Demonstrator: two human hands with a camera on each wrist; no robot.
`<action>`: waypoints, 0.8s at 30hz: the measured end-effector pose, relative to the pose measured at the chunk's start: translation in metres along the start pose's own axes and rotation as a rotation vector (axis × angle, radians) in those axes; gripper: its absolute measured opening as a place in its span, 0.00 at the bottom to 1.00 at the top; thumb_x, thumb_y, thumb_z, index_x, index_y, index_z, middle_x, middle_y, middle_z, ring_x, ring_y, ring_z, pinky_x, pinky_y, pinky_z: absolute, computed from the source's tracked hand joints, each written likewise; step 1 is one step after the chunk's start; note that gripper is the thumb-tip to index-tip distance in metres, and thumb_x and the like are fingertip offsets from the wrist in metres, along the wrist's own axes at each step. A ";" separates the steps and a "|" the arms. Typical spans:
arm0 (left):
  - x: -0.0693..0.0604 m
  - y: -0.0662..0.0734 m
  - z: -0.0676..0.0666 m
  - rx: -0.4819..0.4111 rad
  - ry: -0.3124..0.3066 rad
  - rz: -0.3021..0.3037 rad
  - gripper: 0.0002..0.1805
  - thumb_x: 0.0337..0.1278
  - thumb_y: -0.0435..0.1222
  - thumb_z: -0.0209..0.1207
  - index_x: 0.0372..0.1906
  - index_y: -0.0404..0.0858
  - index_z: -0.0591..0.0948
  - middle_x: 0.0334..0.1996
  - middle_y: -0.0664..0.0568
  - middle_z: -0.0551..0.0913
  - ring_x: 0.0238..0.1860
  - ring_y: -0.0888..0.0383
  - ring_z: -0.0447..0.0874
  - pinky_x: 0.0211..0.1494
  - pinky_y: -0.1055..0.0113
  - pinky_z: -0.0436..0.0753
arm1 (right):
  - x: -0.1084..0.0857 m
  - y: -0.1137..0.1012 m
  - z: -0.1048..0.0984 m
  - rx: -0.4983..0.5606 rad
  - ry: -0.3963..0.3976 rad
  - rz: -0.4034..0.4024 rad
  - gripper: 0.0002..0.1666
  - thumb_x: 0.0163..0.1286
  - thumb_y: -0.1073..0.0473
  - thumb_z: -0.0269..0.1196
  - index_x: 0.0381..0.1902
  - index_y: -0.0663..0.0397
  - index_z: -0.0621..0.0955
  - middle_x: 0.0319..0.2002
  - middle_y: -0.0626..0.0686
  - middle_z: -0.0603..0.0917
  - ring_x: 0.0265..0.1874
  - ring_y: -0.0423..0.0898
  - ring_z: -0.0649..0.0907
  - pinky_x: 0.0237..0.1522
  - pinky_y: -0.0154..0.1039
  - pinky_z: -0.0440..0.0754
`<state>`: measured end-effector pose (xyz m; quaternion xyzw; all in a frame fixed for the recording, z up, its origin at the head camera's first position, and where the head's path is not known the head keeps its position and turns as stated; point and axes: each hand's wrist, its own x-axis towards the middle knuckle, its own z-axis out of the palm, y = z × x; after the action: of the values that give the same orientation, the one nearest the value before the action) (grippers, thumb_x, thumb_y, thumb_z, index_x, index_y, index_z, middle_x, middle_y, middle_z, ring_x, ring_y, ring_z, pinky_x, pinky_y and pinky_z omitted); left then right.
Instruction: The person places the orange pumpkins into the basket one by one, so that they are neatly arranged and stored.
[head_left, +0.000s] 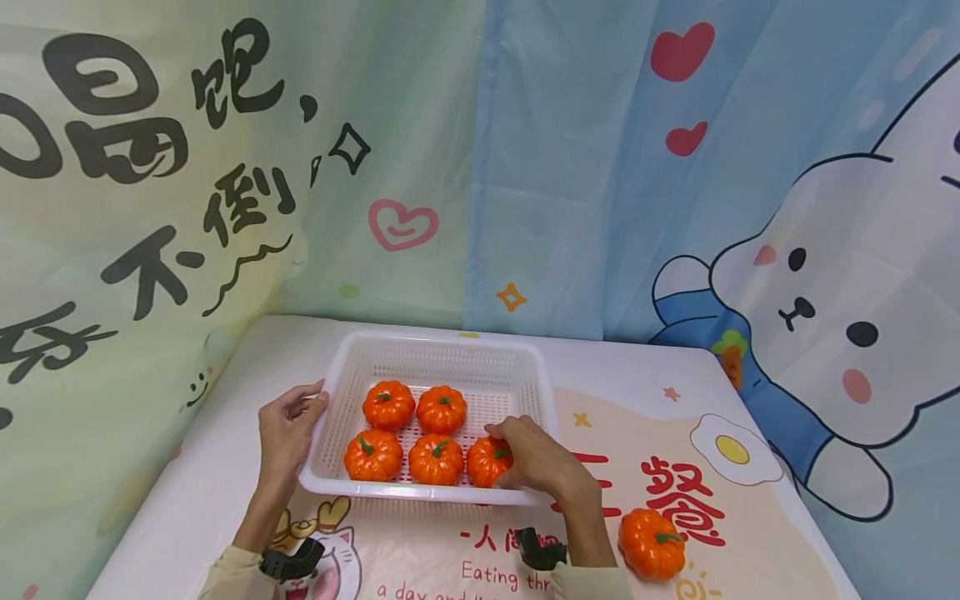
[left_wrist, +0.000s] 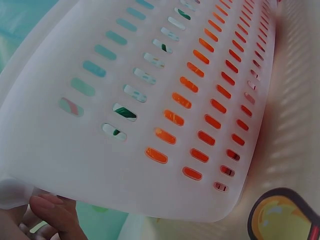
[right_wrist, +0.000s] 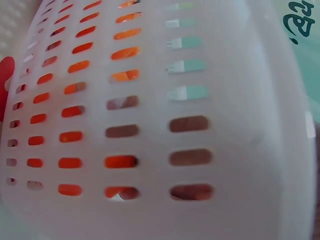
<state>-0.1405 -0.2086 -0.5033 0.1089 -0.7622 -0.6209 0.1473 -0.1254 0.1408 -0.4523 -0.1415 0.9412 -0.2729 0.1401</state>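
Observation:
A white perforated plastic basket (head_left: pixel 442 490) stands on the table, with several small orange pumpkins (head_left: pixel 388 405) in two rows inside. My left hand (head_left: pixel 291 427) holds the basket's left rim; in the left wrist view its fingers (left_wrist: pixel 55 215) curl at the rim's corner. Reaching over the front right of the basket, my right hand (head_left: pixel 540 458) grips the pumpkin (head_left: pixel 487 461) in that corner, partly covering it. Through the slots of the basket wall (right_wrist: pixel 240 140) in the right wrist view, bits of fingers and orange show. Outside the basket, another pumpkin (head_left: pixel 652 545) lies to the right of my right forearm.
A printed tablecloth (head_left: pixel 600 400) with red lettering and a fried-egg picture covers the table. Behind and to the left hang printed curtains (head_left: pixel 547 208). Both wrists wear black straps (head_left: pixel 294 560).

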 end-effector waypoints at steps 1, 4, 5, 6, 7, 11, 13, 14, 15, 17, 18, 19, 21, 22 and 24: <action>0.000 0.000 0.000 0.000 0.000 -0.001 0.18 0.79 0.37 0.64 0.64 0.32 0.86 0.53 0.29 0.90 0.35 0.72 0.87 0.40 0.78 0.88 | -0.001 -0.001 -0.001 0.001 0.000 0.007 0.45 0.54 0.65 0.85 0.71 0.58 0.83 0.60 0.57 0.88 0.57 0.51 0.79 0.65 0.53 0.88; 0.000 0.000 0.000 -0.003 0.002 -0.002 0.18 0.79 0.38 0.64 0.64 0.32 0.87 0.53 0.29 0.90 0.35 0.72 0.87 0.41 0.78 0.88 | -0.005 -0.003 -0.006 0.009 0.004 0.032 0.46 0.54 0.65 0.85 0.72 0.57 0.82 0.61 0.57 0.87 0.59 0.52 0.79 0.64 0.53 0.88; 0.000 -0.001 0.000 0.000 0.002 -0.002 0.18 0.79 0.38 0.64 0.64 0.32 0.87 0.53 0.29 0.90 0.35 0.72 0.87 0.41 0.79 0.88 | -0.006 -0.004 -0.007 0.009 0.008 0.040 0.46 0.54 0.65 0.85 0.72 0.56 0.82 0.62 0.57 0.87 0.59 0.52 0.79 0.64 0.53 0.89; 0.000 -0.001 0.000 0.006 0.001 -0.001 0.19 0.79 0.38 0.64 0.64 0.33 0.86 0.53 0.29 0.90 0.35 0.72 0.87 0.41 0.79 0.88 | -0.007 -0.004 -0.008 0.012 0.012 0.048 0.46 0.54 0.65 0.85 0.73 0.56 0.82 0.62 0.57 0.87 0.59 0.52 0.79 0.63 0.53 0.89; 0.000 -0.001 0.000 0.011 0.001 -0.002 0.19 0.79 0.38 0.64 0.65 0.33 0.86 0.54 0.30 0.90 0.35 0.73 0.87 0.41 0.79 0.88 | -0.008 -0.005 -0.009 0.014 0.016 0.055 0.46 0.55 0.65 0.85 0.73 0.56 0.82 0.62 0.57 0.87 0.60 0.52 0.79 0.63 0.53 0.89; 0.000 -0.001 0.000 0.021 -0.003 -0.004 0.20 0.80 0.39 0.64 0.65 0.33 0.86 0.54 0.30 0.90 0.35 0.73 0.86 0.41 0.80 0.87 | -0.013 -0.005 -0.012 0.016 0.035 0.065 0.46 0.55 0.64 0.85 0.73 0.53 0.82 0.64 0.58 0.87 0.61 0.53 0.79 0.63 0.54 0.89; 0.000 -0.001 0.001 0.020 -0.001 -0.008 0.19 0.79 0.39 0.64 0.65 0.33 0.86 0.54 0.30 0.90 0.35 0.73 0.86 0.41 0.80 0.87 | -0.016 -0.006 -0.013 0.023 0.046 0.066 0.46 0.56 0.63 0.85 0.74 0.52 0.82 0.64 0.58 0.87 0.63 0.54 0.79 0.65 0.56 0.88; 0.000 0.000 0.001 0.020 0.000 -0.009 0.19 0.79 0.39 0.64 0.65 0.32 0.86 0.54 0.30 0.90 0.35 0.73 0.86 0.41 0.80 0.87 | -0.018 -0.006 -0.014 0.027 0.052 0.066 0.46 0.56 0.62 0.85 0.74 0.52 0.82 0.65 0.58 0.86 0.64 0.55 0.79 0.65 0.57 0.88; 0.000 0.000 0.001 0.021 0.002 -0.010 0.19 0.79 0.39 0.64 0.65 0.32 0.86 0.53 0.30 0.90 0.35 0.73 0.86 0.41 0.80 0.87 | -0.020 -0.006 -0.016 0.032 0.058 0.066 0.46 0.56 0.62 0.85 0.74 0.52 0.82 0.66 0.58 0.86 0.65 0.56 0.79 0.66 0.58 0.87; -0.001 0.001 0.002 0.031 0.006 -0.012 0.19 0.80 0.39 0.64 0.64 0.33 0.87 0.53 0.30 0.90 0.36 0.73 0.86 0.42 0.81 0.87 | -0.024 -0.006 -0.018 0.043 0.073 0.069 0.47 0.56 0.62 0.85 0.74 0.51 0.82 0.68 0.58 0.85 0.66 0.57 0.79 0.66 0.59 0.87; -0.001 0.001 0.002 0.034 0.007 -0.013 0.19 0.80 0.39 0.64 0.65 0.33 0.87 0.54 0.30 0.90 0.36 0.73 0.86 0.42 0.81 0.87 | -0.026 -0.006 -0.019 0.049 0.081 0.072 0.47 0.57 0.62 0.85 0.75 0.50 0.81 0.69 0.58 0.85 0.67 0.57 0.79 0.65 0.59 0.87; -0.001 0.001 0.002 0.036 0.007 -0.015 0.19 0.80 0.39 0.64 0.65 0.33 0.86 0.54 0.30 0.90 0.36 0.73 0.86 0.42 0.81 0.86 | -0.028 -0.007 -0.020 0.052 0.091 0.072 0.47 0.57 0.62 0.85 0.75 0.50 0.81 0.69 0.57 0.85 0.68 0.58 0.79 0.66 0.59 0.87; -0.001 0.001 0.001 0.042 0.006 -0.017 0.19 0.80 0.39 0.64 0.65 0.33 0.86 0.56 0.29 0.89 0.36 0.74 0.85 0.41 0.81 0.86 | -0.033 -0.006 -0.023 0.057 0.111 0.069 0.47 0.57 0.62 0.84 0.75 0.50 0.81 0.71 0.56 0.85 0.69 0.57 0.78 0.67 0.59 0.86; -0.001 0.001 0.001 0.043 0.005 -0.020 0.19 0.80 0.39 0.63 0.66 0.34 0.86 0.57 0.29 0.89 0.36 0.74 0.85 0.42 0.81 0.86 | -0.034 -0.006 -0.024 0.058 0.120 0.065 0.47 0.57 0.62 0.84 0.75 0.50 0.81 0.71 0.55 0.85 0.69 0.57 0.79 0.68 0.59 0.86; -0.001 0.001 0.000 0.039 0.004 -0.023 0.20 0.80 0.40 0.63 0.66 0.34 0.86 0.58 0.29 0.89 0.35 0.75 0.85 0.41 0.81 0.87 | -0.038 -0.006 -0.025 0.058 0.141 0.053 0.47 0.57 0.61 0.85 0.75 0.50 0.81 0.71 0.55 0.85 0.68 0.57 0.79 0.70 0.59 0.84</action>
<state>-0.1393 -0.2077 -0.5026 0.1217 -0.7725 -0.6073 0.1398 -0.0981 0.1610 -0.4215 -0.0929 0.9438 -0.3057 0.0846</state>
